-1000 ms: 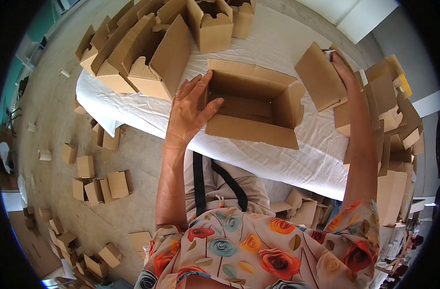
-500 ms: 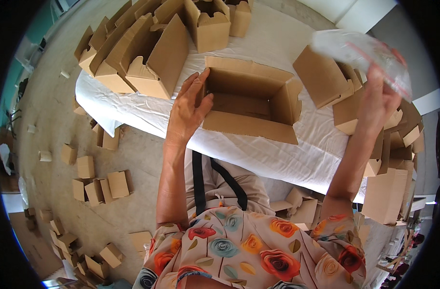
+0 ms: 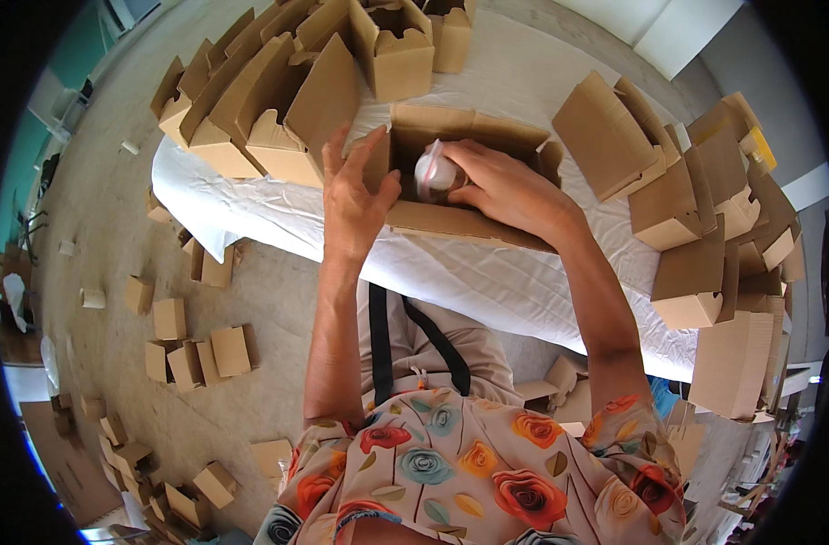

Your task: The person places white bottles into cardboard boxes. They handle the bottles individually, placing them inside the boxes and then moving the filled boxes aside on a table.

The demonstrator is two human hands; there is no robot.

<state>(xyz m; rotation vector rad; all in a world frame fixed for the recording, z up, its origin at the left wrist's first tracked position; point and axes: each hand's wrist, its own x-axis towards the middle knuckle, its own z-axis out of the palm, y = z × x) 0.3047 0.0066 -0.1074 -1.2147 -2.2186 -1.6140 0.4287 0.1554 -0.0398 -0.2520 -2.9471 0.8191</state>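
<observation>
An open-topped cardboard box point(image 3: 473, 227) stands on the white cloth in front of me. My right hand point(image 3: 496, 186) reaches down inside it, fingers closed round a clear plastic bag point(image 3: 432, 173) with a pinkish-red strip. Something pale shows through the plastic, but I cannot make out what it is. At the box's left end is my left hand point(image 3: 352, 186), fingers spread and thumb by the raised end flap point(image 3: 376, 160). Much of the box's inside is hidden by my right hand and the bag.
Upright open cartons point(image 3: 314, 100) crowd the table's far left. More cartons point(image 3: 605, 136) line its right end. White cloth point(image 3: 487, 291) covers the table and hangs over the near edge. Small boxes point(image 3: 183, 363) lie scattered on the floor at the left.
My right hand has brought the plastic bag from the upper right down into the box. The fingers of my left hand have spread apart at the box's left end.
</observation>
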